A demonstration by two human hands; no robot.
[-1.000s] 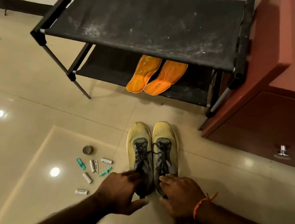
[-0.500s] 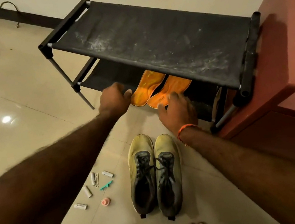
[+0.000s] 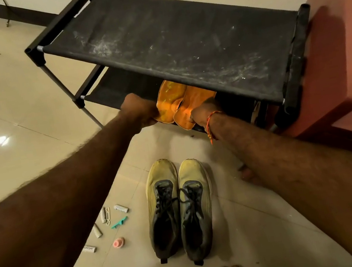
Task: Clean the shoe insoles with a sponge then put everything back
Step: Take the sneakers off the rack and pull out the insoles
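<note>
Both hands have left the shoes [image 3: 180, 208] and gone to the shoe rack [image 3: 169, 47]; a second ago they were down at the shoe openings, and now they are on the two orange insoles on the rack's lower shelf [image 3: 102, 92]. The left hand [image 3: 140, 111] grips the near end of the left insole [image 3: 170, 101], its fingers curled round the edge. The right hand [image 3: 200, 115] is on the right insole [image 3: 192, 109], which overlaps the first one; it looks like a pinch at the heel end, though most of that hand is tucked under the rack's top shelf (I can only see the knuckles and the wrist with its orange thread).

The shoes stand side by side on the floor [image 3: 13, 110] in front of the rack, laces loose, mouths dark and apparently hollow. To the left of the shoes, farther from the rack, lies a scatter of small bits [image 3: 110, 225]: little white tubes, a green clip, a pink cap. A red cabinet [image 3: 343, 45] butts against the rack's right end.

I see no sponge anywhere. My guess is that the wiping is over and this is the putting-back stage: the insoles come off the shelf and go into the shoes next.
</note>
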